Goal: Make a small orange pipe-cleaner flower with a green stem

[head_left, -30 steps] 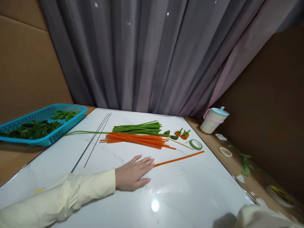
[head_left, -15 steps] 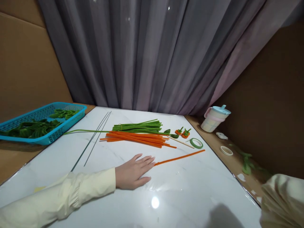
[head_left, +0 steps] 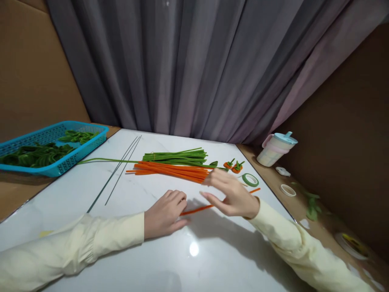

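Note:
An orange pipe cleaner lies slantwise on the white tabletop. My left hand rests at its near-left end with fingers curled over it; the thumb is blurred and stands apart. Above the middle of that pipe cleaner is my right hand, its fingers bent and spread with nothing between them. Just behind lie a bundle of orange pipe cleaners, partly covered by my right hand, and a bundle of green pipe cleaners. Two small orange-and-green pieces sit beyond my right hand, near a roll of green tape.
A blue basket with green fuzzy pieces stands at the left. Thin dark wires lie on the tabletop. Along the right edge are a lidded cup, a white ring and a blurred dish. A grey curtain hangs behind.
My right hand has come in from the lower right to above the single orange pipe cleaner. My left hand's flat fingers have curled and drawn back, baring more of the pipe cleaner.

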### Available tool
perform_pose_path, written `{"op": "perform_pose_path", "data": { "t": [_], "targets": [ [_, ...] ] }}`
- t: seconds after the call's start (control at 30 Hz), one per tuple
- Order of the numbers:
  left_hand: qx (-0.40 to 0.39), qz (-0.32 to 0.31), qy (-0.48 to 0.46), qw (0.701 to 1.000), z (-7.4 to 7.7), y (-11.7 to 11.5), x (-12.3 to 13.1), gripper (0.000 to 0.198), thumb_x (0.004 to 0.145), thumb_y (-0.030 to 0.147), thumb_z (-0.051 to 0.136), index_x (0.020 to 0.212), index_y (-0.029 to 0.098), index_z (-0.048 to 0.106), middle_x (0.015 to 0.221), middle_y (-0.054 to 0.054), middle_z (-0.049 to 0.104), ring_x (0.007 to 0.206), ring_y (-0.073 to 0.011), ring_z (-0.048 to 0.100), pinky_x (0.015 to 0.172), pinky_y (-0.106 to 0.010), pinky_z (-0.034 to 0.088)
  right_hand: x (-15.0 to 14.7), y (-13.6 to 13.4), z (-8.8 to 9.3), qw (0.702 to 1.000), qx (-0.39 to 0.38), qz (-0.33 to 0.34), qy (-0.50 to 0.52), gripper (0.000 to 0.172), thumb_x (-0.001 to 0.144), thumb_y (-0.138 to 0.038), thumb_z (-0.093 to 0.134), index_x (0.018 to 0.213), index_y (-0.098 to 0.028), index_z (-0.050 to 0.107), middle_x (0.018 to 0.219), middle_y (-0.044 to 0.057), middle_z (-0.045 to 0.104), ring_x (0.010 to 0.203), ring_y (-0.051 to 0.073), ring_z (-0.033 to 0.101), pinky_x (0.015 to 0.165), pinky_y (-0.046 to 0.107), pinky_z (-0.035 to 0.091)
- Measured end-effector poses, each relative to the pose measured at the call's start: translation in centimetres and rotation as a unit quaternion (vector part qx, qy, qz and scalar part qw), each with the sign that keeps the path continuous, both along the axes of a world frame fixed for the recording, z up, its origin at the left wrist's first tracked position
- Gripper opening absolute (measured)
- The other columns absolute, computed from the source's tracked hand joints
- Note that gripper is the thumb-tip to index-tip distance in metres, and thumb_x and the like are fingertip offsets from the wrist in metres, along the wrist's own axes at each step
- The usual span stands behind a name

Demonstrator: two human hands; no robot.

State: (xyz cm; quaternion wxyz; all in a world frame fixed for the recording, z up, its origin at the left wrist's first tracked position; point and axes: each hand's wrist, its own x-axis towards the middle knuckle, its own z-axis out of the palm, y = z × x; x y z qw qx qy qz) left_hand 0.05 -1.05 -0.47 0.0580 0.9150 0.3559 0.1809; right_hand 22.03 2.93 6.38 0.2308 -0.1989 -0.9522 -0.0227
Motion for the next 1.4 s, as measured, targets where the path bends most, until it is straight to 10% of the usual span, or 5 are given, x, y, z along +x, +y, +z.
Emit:
{"op": "perform_pose_path", "data": {
  "t": [0.33,0.57,0.9,1.13,1.4],
  "targets": [
    [-0.035,-0.042,0.029,0.998,0.0,0.2,0.4,0.019,0.093,0.024,0.031,0.082,0.016,0.045,0.089,-0.008,0.053,0.077,-0.0193,0.047,0.069,-0.032,0.037,1.0,-1.7,-5.9,0.982,-0.148,-0.039,-0.109,0.017,0.092,-0.014,0.036,0.092,-0.017,0.052,0.082,0.006,0.057,0.078,0.018,0.049,0.07,0.031,0.039],
    [-0.257,0.007,-0.05,0.965,2.9,-0.7,0.1,0.022,0.093,0.038,0.034,0.101,0.019,0.041,0.068,0.002,0.055,0.055,-0.0136,0.048,0.054,-0.024,0.035,3.0,-3.0,-3.3,0.986,-0.081,-0.11,-0.098,0.025,0.09,-0.005,0.025,0.085,-0.017,0.047,0.079,0.007,0.056,0.063,0.016,0.048,0.057,0.028,0.04],
    [-0.179,-0.056,0.007,0.982,7.8,0.8,-0.6,0.027,0.093,0.028,0.035,0.089,0.017,0.059,0.084,-0.003,0.064,0.073,-0.0146,0.058,0.066,-0.024,0.04,13.1,-1.6,2.7,0.99,-0.054,-0.128,-0.021,0.012,0.09,-0.029,0.046,0.093,-0.028,0.057,0.076,0.004,0.067,0.062,0.017,0.064,0.051,0.026,0.051],
    [0.084,-0.091,0.158,0.98,17.9,7.2,7.6,0.022,0.089,0.02,0.042,0.09,0.013,0.063,0.077,-0.002,0.064,0.071,-0.014,0.06,0.062,-0.024,0.038,8.8,-0.6,9.0,0.95,-0.136,-0.24,0.149,0.056,0.076,-0.053,0.06,0.124,-0.03,0.043,0.113,0.009,0.06,0.088,0.021,0.064,0.066,0.033,0.057],
    [0.027,-0.202,0.313,0.928,31.1,11.3,16.6,0.059,0.084,0.039,0.029,0.093,-0.011,0.059,0.073,0.001,0.062,0.08,-0.0106,0.057,0.068,-0.024,0.038,7.6,1.1,11.3,0.887,-0.201,-0.2,0.364,0.014,0.086,-0.023,0.054,0.097,-0.017,0.058,0.064,-0.004,0.05,0.042,0.003,0.031,0.036,0.017,0.027]
  ]
}}
